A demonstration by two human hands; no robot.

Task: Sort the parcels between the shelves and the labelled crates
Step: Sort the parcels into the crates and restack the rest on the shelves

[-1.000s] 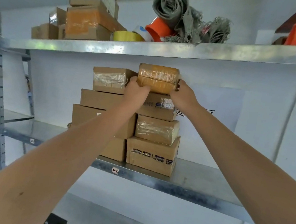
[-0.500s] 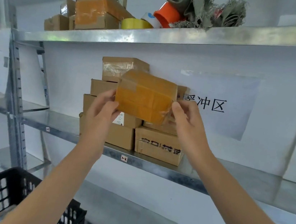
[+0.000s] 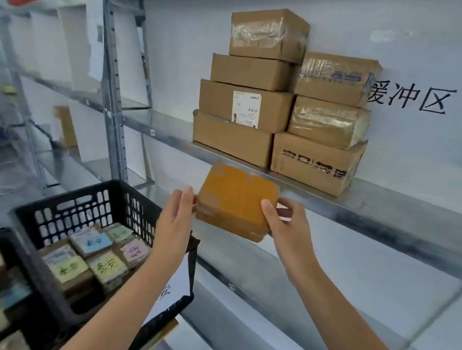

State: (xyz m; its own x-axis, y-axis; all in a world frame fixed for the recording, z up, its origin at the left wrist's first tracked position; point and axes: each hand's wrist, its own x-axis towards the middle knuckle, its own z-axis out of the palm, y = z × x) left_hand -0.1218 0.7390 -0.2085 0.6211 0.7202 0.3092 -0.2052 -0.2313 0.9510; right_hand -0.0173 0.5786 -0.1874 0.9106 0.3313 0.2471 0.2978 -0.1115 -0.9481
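We hold a small orange-brown cardboard parcel (image 3: 235, 201) up in the air with both hands. It is just below the front edge of the grey metal shelf (image 3: 394, 222). It is up and to the right of the black plastic crate (image 3: 72, 207). It touches neither one.

Our right hand (image 3: 287, 232) has a pinching grip on the right edge. The thumb lies on the front and the fingers curl round the back. Our left hand (image 3: 175, 220) has no closed grip. Its fingers look straight and press flat on the left edge, so the parcel is squeezed between the two hands.

We think the parcel is light, since it is small. It looks stiff, like a box with hard corners. Shiny tape is wrapped over it, so it may be slippery. The two side edges look like the best place to hold it, with a thumb on the front.

It is flat and nearly square. It is more orange than the brown cardboard boxes (image 3: 261, 111) stacked on the shelf. We see no label on the face turned to us.
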